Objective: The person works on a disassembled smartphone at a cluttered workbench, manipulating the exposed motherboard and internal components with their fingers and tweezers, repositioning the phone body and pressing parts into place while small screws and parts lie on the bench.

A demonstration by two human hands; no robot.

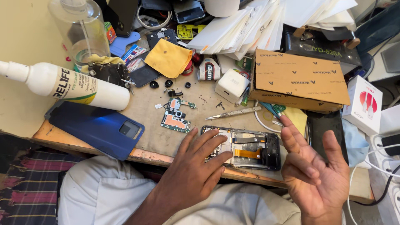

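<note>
Two hands: left hand [192, 168], fingers spread, covers the opened phone's [250, 148] nine-o'clock end; right hand [313, 171] hovers open, empty.

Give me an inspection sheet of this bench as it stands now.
Surface: worn wooden bench, crowded.
Job's things: opened phone with its insides showing; circuit board beside it; blue back cover at the bench's edge.
Clutter: white bottle lying down, yellow cloth, cardboard box, tweezers, white charger, paper stack.
Hands: left hand fingertips on the opened phone; right hand open, palm up, empty.
Cables: white cables at right.
Surroundings: person's lap, plaid cloth.
</note>
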